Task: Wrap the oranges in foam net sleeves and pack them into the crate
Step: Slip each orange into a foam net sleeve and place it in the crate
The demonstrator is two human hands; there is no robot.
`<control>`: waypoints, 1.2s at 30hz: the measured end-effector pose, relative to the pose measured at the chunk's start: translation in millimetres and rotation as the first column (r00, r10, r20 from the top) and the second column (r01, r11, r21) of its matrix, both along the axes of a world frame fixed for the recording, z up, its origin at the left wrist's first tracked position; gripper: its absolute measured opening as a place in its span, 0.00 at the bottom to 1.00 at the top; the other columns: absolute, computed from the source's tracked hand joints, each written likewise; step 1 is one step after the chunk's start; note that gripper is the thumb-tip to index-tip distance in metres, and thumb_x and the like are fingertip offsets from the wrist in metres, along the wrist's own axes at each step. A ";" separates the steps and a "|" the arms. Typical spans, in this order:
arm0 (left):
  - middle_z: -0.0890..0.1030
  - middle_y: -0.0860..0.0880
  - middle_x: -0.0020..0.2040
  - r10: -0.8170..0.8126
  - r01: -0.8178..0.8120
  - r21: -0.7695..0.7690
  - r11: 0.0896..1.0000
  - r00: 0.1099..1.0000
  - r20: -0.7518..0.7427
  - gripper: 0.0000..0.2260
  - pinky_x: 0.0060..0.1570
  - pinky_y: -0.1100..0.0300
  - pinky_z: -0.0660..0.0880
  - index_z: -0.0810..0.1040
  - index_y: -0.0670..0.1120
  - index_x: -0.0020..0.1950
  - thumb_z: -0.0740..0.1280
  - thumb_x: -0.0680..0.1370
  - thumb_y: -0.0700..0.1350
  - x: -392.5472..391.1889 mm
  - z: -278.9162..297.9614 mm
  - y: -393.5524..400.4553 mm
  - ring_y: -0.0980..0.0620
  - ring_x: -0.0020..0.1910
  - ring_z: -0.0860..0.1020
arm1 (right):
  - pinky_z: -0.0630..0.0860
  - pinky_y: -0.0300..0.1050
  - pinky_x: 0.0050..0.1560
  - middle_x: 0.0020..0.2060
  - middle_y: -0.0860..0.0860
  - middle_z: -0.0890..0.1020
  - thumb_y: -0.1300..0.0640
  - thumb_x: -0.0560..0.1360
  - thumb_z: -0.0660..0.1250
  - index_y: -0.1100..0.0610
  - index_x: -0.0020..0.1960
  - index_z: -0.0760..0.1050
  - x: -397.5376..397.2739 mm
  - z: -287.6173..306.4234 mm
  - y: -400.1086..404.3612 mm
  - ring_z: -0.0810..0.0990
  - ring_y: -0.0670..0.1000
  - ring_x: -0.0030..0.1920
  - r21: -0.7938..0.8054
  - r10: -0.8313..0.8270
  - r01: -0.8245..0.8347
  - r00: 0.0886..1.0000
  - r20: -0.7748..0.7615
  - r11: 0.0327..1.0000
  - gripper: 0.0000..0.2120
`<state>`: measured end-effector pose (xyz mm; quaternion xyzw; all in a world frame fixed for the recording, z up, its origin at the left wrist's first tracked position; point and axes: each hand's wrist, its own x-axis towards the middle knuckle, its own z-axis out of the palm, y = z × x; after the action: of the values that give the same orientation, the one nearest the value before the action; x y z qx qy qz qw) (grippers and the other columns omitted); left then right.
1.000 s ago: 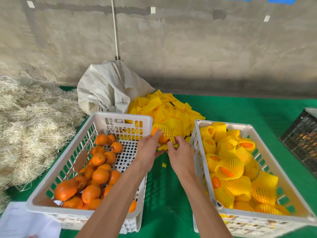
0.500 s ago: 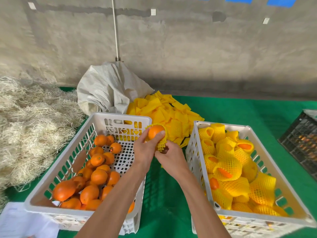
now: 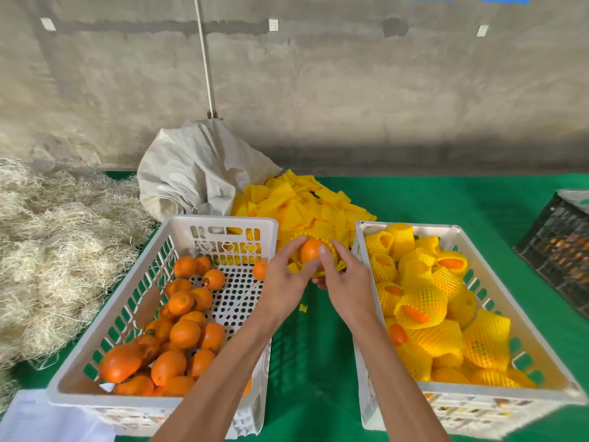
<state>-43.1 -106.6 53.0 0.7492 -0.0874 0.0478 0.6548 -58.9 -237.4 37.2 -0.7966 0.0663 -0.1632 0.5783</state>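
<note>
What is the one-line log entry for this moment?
step: sleeving | both hands hold orange in foam net sleeve | not yet in right crate

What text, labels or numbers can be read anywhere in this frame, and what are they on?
None is readable.
Yellow mark on the green cloth between the crates, at: too small and blurred to read.
Left white crate: cut-out heart shapes in its far wall, no letters.
Paper sheet at bottom left: print too faint to read.

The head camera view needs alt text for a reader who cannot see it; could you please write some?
Two hands, left hand and right hand, hold an orange partly covered by a yellow foam net sleeve between two white crates. The left crate holds bare oranges, the right crate holds sleeved ones, and loose sleeves are piled behind.
</note>
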 end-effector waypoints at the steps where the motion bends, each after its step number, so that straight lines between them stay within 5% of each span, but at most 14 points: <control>1: 0.81 0.53 0.59 0.032 -0.031 -0.025 0.999 0.999 0.036 0.17 0.58 0.62 0.77 0.78 0.47 0.65 0.76 0.77 0.41 -1.6 -0.1 -6.7 0.56 0.57 0.79 | 0.85 0.49 0.48 0.58 0.48 0.83 0.39 0.82 0.63 0.49 0.74 0.72 -2.8 1.2 -7.2 0.87 0.46 0.42 -0.024 -0.026 0.026 0.999 0.019 0.999 0.25; 4: 0.79 0.52 0.59 0.062 -0.056 -0.077 0.995 0.995 0.081 0.20 0.57 0.61 0.77 0.71 0.47 0.55 0.79 0.72 0.36 -6.1 -3.1 -33.1 0.55 0.59 0.79 | 0.84 0.50 0.48 0.52 0.50 0.87 0.48 0.84 0.61 0.54 0.69 0.79 -15.4 7.3 -35.8 0.87 0.48 0.43 -0.174 -0.098 0.110 0.992 0.076 0.979 0.18; 7: 0.77 0.55 0.59 -0.027 0.031 -0.082 0.996 0.998 0.052 0.28 0.49 0.71 0.75 0.70 0.52 0.63 0.82 0.70 0.40 -12.8 -2.7 -62.5 0.66 0.54 0.78 | 0.73 0.43 0.35 0.41 0.49 0.85 0.51 0.83 0.64 0.57 0.52 0.84 -36.3 16.9 -70.3 0.78 0.45 0.35 -0.397 -0.190 0.283 0.947 0.258 0.873 0.12; 9: 0.77 0.56 0.57 -0.175 0.172 -0.088 0.981 0.984 -0.037 0.31 0.44 0.70 0.76 0.71 0.58 0.65 0.83 0.68 0.48 -21.8 0.5 -84.0 0.65 0.50 0.80 | 0.66 0.41 0.35 0.41 0.47 0.83 0.53 0.81 0.68 0.55 0.45 0.83 -51.3 25.5 -94.9 0.73 0.44 0.35 -0.446 -0.307 0.439 0.889 0.339 0.780 0.09; 11: 0.79 0.54 0.58 -0.296 0.292 -0.059 0.955 0.950 -0.094 0.29 0.47 0.63 0.80 0.75 0.59 0.63 0.83 0.66 0.52 -30.9 -1.1 -109.4 0.58 0.52 0.80 | 0.63 0.42 0.36 0.42 0.47 0.82 0.54 0.78 0.70 0.55 0.42 0.81 -64.5 31.9 -118.2 0.73 0.46 0.36 -0.435 -0.424 0.538 0.841 0.337 0.722 0.08; 14: 0.82 0.55 0.58 -0.412 0.417 0.014 0.909 0.902 -0.128 0.20 0.57 0.54 0.81 0.79 0.52 0.61 0.80 0.71 0.43 -44.7 -8.6 -147.2 0.52 0.56 0.82 | 0.61 0.45 0.35 0.39 0.49 0.79 0.52 0.73 0.69 0.56 0.37 0.77 -81.6 31.9 -142.1 0.76 0.54 0.36 -0.429 -0.550 0.625 0.779 0.300 0.652 0.09; 17: 0.85 0.52 0.55 -0.490 0.496 0.005 0.868 0.860 -0.142 0.15 0.55 0.57 0.81 0.81 0.49 0.57 0.76 0.73 0.36 -52.4 -15.9 -170.4 0.51 0.55 0.83 | 0.62 0.45 0.36 0.38 0.51 0.78 0.56 0.73 0.73 0.57 0.36 0.74 -98.3 20.7 -152.3 0.78 0.58 0.38 -0.432 -0.590 0.643 0.761 0.269 0.633 0.10; 22: 0.86 0.52 0.50 -0.511 0.517 0.064 0.853 0.854 -0.096 0.08 0.54 0.64 0.78 0.83 0.45 0.54 0.72 0.77 0.35 -55.4 -21.2 -179.4 0.56 0.52 0.84 | 0.66 0.47 0.36 0.40 0.50 0.79 0.52 0.75 0.74 0.55 0.37 0.74 -105.1 1.4 -156.8 0.78 0.56 0.40 -0.439 -0.584 0.589 0.795 0.165 0.678 0.12; 26: 0.87 0.50 0.49 -0.392 0.401 0.127 0.907 0.915 -0.094 0.05 0.52 0.56 0.80 0.84 0.42 0.53 0.71 0.79 0.36 -44.6 -23.2 -148.6 0.55 0.49 0.84 | 0.69 0.48 0.35 0.39 0.50 0.77 0.55 0.77 0.72 0.57 0.38 0.75 -89.5 -6.3 -125.3 0.76 0.54 0.37 -0.427 -0.451 0.483 0.874 0.180 0.765 0.11; 31: 0.86 0.47 0.48 -0.176 0.184 0.187 0.965 0.983 -0.059 0.07 0.55 0.57 0.80 0.84 0.40 0.50 0.69 0.79 0.31 -32.3 -16.7 -51.6 0.50 0.50 0.84 | 0.73 0.46 0.39 0.40 0.48 0.78 0.54 0.80 0.69 0.57 0.42 0.77 -61.6 -14.1 -40.0 0.76 0.48 0.39 -0.355 -0.159 0.202 0.976 0.145 0.913 0.10; 36: 0.85 0.49 0.48 0.033 -0.023 0.195 0.981 0.998 -0.051 0.06 0.52 0.57 0.80 0.84 0.42 0.51 0.68 0.81 0.35 -27.6 -15.2 73.2 0.53 0.49 0.83 | 0.78 0.48 0.44 0.42 0.42 0.79 0.52 0.80 0.67 0.50 0.47 0.78 -49.8 -22.4 71.9 0.79 0.43 0.42 -0.325 0.090 -0.060 0.993 0.077 0.944 0.04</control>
<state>-70.7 -33.5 37.8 0.8116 -0.0634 0.0280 0.5801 -108.7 -165.4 14.8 -0.8740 -0.0179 -0.1856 0.4487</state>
